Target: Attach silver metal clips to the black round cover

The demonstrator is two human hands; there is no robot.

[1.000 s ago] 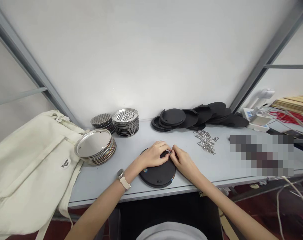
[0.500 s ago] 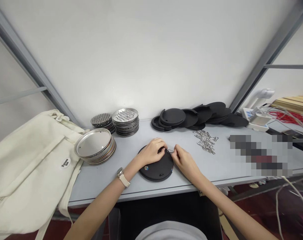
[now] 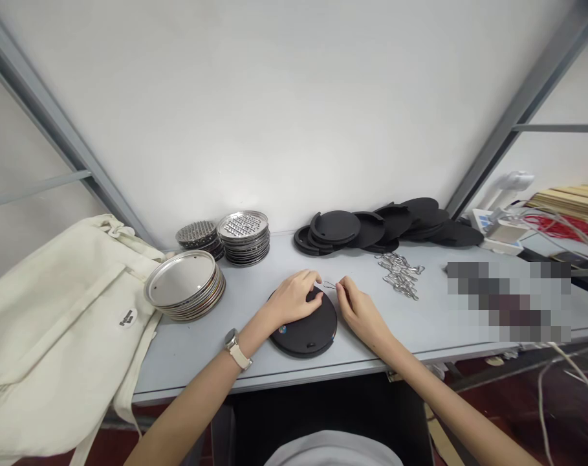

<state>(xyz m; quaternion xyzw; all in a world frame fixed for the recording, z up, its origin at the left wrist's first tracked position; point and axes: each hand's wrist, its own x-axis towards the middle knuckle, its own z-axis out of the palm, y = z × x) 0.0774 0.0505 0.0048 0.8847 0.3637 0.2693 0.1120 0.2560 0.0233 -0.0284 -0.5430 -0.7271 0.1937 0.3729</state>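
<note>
On my view, the disc [image 3: 306, 331] lies flat on the bench [image 3: 245, 304], near its front edge. My left hand [image 3: 297, 299] rests over its eleven-o'clock side, fingers curled; I cannot tell whether they grip the rim. My right hand [image 3: 360, 313], at two o'clock, has its fingers pinched on a thin wire [image 3: 329, 285]. From the disc, I see clips [image 3: 401, 277] at two o'clock, black covers [image 3: 338, 226] at one, graters [image 3: 245, 224] at eleven, plates [image 3: 181, 278] at ten and a bag [image 3: 70, 323] at nine.
</note>
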